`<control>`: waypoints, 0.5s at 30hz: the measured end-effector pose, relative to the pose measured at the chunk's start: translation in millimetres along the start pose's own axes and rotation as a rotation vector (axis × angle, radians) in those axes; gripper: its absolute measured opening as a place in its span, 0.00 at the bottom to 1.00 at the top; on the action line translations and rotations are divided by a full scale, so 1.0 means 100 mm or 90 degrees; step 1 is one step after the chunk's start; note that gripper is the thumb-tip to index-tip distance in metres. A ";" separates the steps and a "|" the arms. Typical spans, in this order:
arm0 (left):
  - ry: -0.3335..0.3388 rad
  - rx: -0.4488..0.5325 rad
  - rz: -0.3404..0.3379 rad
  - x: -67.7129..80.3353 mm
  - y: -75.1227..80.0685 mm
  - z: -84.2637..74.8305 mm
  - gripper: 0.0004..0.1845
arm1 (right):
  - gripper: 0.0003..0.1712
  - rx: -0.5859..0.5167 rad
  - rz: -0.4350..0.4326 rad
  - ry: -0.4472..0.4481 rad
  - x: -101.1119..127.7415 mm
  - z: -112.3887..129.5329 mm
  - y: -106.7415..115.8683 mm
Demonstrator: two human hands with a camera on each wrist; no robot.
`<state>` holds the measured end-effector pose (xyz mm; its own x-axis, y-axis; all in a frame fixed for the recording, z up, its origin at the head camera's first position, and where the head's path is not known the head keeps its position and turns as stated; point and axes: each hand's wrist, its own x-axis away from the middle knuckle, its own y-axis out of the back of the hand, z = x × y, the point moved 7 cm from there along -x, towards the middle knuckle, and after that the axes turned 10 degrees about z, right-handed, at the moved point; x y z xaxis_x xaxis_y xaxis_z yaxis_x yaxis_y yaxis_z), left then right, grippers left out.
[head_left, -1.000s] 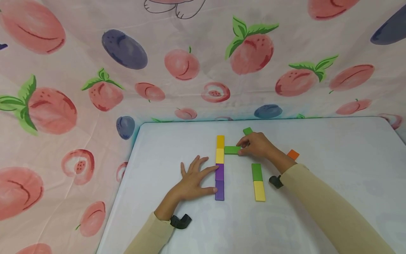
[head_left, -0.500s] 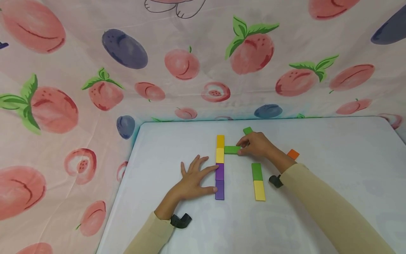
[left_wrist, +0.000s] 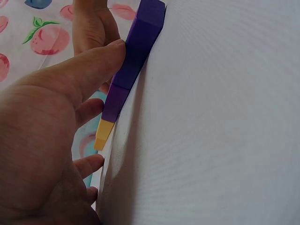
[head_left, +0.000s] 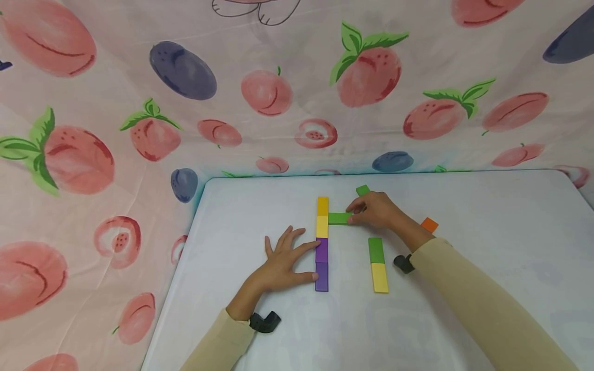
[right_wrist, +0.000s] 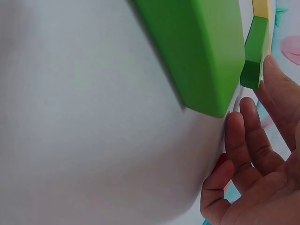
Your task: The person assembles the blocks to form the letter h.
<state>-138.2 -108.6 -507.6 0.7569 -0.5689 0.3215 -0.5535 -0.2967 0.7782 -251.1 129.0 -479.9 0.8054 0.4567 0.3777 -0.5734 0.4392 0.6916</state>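
Nothing has visibly moved since a second ago; both hands hold their places. The left hand (head_left: 277, 268) is spread, its thumb against the left side of the nearer purple block (head_left: 322, 278) and its index fingertip at the farther purple block (head_left: 322, 250). The right hand (head_left: 378, 210) pinches the right end of a flat green block (head_left: 339, 219), whose other end meets the column beside the two yellow blocks (head_left: 322, 226), lined up beyond the purple ones. Just past the right hand, a second green block (head_left: 362, 190) shows, partly covered by it. Nearer the person than that hand, an upright-lying green-and-yellow pair (head_left: 379, 277) stands apart from the column. To its right, an orange block (head_left: 429, 225) peeks out beside the forearm. Around the hands spreads the white tabletop (head_left: 510, 232); beyond and left, fruit-printed cloth (head_left: 223, 62).
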 end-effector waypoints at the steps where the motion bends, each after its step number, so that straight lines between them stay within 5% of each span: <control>1: 0.000 -0.001 -0.001 0.00 0.00 0.00 0.41 | 0.17 0.000 -0.002 -0.001 0.00 0.00 0.00; 15: 0.000 0.000 -0.002 0.00 0.00 0.00 0.41 | 0.16 0.001 -0.012 0.005 0.01 0.00 0.00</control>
<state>-137.7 -108.5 -507.5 0.7589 -0.5676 0.3194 -0.5510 -0.2981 0.7795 -250.6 129.5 -480.1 0.8146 0.4551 0.3597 -0.5584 0.4470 0.6989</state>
